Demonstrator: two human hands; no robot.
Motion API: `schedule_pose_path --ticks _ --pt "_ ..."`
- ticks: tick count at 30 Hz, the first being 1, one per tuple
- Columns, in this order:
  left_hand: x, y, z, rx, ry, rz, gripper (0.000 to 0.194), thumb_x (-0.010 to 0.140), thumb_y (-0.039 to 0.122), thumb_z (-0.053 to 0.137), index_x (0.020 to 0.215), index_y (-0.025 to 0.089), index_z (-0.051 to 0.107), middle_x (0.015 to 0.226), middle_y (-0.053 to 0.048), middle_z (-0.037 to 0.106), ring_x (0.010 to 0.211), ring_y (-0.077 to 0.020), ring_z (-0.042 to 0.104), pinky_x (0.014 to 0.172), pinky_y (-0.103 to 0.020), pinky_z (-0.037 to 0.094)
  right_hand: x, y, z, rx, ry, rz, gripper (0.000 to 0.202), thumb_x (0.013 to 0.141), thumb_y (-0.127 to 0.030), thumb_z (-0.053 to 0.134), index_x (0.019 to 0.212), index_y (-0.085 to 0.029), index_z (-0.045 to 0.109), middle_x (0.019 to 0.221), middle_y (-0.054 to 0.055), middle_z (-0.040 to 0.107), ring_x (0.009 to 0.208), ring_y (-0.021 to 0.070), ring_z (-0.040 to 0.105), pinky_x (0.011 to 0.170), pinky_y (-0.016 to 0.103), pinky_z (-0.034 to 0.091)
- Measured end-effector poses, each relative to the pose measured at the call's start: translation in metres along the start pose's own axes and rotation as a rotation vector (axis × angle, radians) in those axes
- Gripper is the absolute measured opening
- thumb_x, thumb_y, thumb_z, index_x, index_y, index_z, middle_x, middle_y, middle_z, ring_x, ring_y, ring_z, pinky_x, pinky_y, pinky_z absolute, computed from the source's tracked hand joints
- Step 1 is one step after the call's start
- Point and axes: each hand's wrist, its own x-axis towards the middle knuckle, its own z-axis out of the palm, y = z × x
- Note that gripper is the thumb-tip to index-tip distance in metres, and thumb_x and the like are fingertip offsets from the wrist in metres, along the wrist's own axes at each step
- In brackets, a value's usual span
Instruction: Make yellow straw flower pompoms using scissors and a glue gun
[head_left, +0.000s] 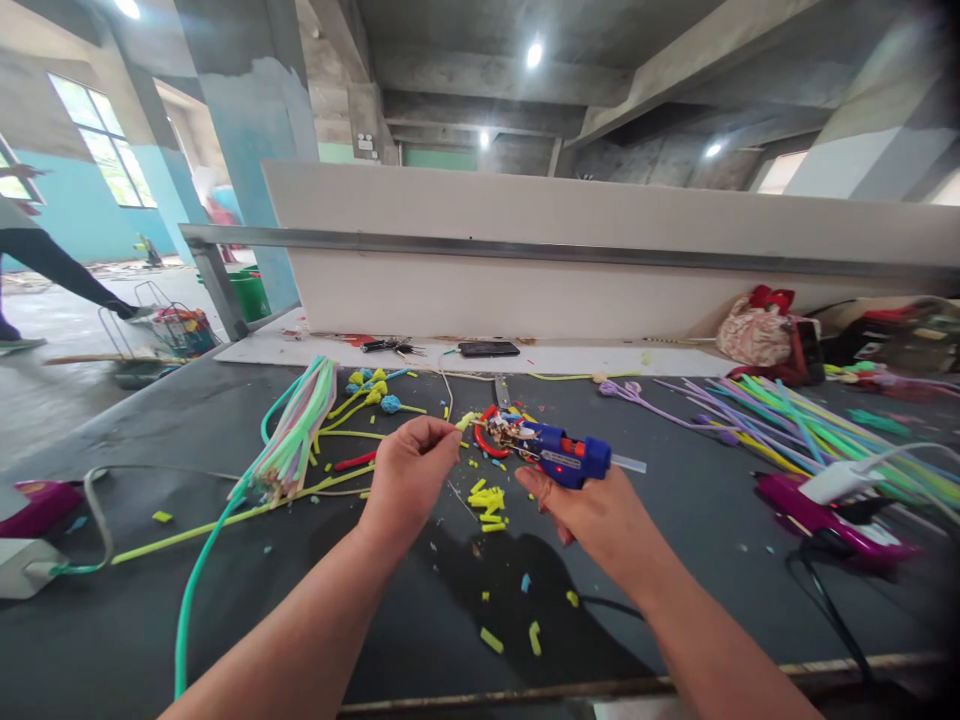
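My right hand point(592, 510) is wrapped round the handle of a blue hot glue gun point(562, 455), its nozzle pointing left and a clear glue stick point(630, 464) poking out of the back. My left hand point(416, 470) pinches a small yellow piece point(466, 421) of what looks like pipe cleaner, close to the nozzle. Behind the nozzle lies a red ring point(491, 440), partly hidden. Cut yellow bits point(489, 500) are heaped on the dark table between my hands. Several yellow and blue knotted heads on stems point(367, 385) lie beyond my left hand.
Bundled pastel pipe cleaners point(296, 430) lie at left, more loose ones point(780, 415) at right. A phone point(489, 349) rests by the white board point(525, 290). Purple power strips point(832, 520) with cords sit at both sides. A floral pouch point(754, 335) stands back right. Another person's leg point(67, 265) shows far left.
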Motion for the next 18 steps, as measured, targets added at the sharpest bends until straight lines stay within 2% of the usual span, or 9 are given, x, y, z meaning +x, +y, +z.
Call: schedule_pose_path --ticks 4,10,14,18 --pt "0.0006 0.0056 0.0005 -0.244 -0.027 -0.165 0.016 0.070 0.028 0.065 0.069 0.013 0.060 0.052 0.004 0.054 0.042 -0.0029 0.036 0.042 -0.016 0.025 -0.0007 0.0017 0.0026 -0.045 -0.017 0.038 0.029 0.072 -0.049 0.056 0.064 -0.021 0.057 0.037 -0.005 0.045 0.034 0.0123 0.047 0.042 0.025 0.039" --pt "0.0016 0.0052 -0.0037 -0.485 -0.137 -0.299 0.020 0.070 0.027 0.068 0.067 0.011 0.056 0.054 0.003 0.052 0.038 -0.0002 0.031 0.037 -0.015 0.016 0.0007 0.0024 -0.0010 -0.019 0.055 -0.042 0.025 0.073 -0.045 0.055 0.070 -0.021 0.061 0.033 -0.007 0.042 0.033 0.0115 0.045 0.042 0.024 0.039" --pt "0.0035 0.0052 -0.0059 -0.641 -0.259 -0.408 0.020 0.071 0.025 0.067 0.067 0.012 0.052 0.056 0.004 0.048 0.038 0.0004 0.030 0.036 -0.014 0.013 0.0022 0.0028 -0.0029 -0.020 0.033 -0.011 0.027 0.074 -0.046 0.056 0.072 -0.020 0.062 0.034 -0.007 0.042 0.034 0.0120 0.047 0.043 0.024 0.041" --pt "0.0054 0.0097 -0.0079 -0.775 -0.305 -0.587 0.015 0.073 0.019 0.064 0.072 0.012 0.051 0.054 0.007 0.043 0.037 0.0013 0.028 0.034 -0.012 0.013 0.0024 0.0025 -0.0029 0.015 0.029 -0.009 0.029 0.074 -0.047 0.055 0.075 -0.020 0.063 0.034 -0.007 0.044 0.033 0.0116 0.046 0.042 0.024 0.040"
